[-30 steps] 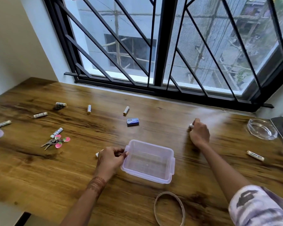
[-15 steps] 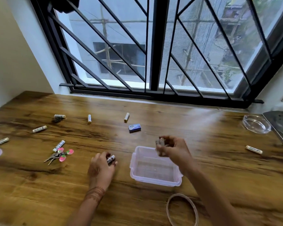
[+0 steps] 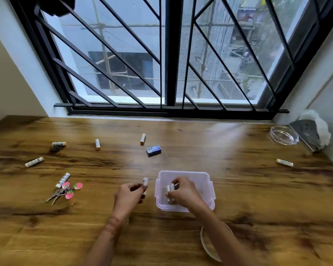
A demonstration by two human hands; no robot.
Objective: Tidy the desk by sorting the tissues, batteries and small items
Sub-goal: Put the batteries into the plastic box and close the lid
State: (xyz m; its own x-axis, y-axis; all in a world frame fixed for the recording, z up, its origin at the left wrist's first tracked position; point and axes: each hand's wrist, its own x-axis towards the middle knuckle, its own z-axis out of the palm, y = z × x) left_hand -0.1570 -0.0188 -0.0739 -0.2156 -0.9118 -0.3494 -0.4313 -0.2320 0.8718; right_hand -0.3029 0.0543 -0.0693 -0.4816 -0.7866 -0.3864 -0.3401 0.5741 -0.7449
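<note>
Wooden desk (image 3: pixel 238 189), scattered batteries (image 3: pixel 34 161), keys (image 3: pixel 60 192), clear box (image 3: pixel 210 189), ashtray (image 3: pixel 284 134)

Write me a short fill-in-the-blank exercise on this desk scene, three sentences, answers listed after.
1. The right hand is lowering a battery into the clear plastic ____.
2. The left hand holds one ____ in its grip, just left of the container.
3. The keys with pink charms lie on the ____ side of the desk.

Missing words: container; battery; left
</note>
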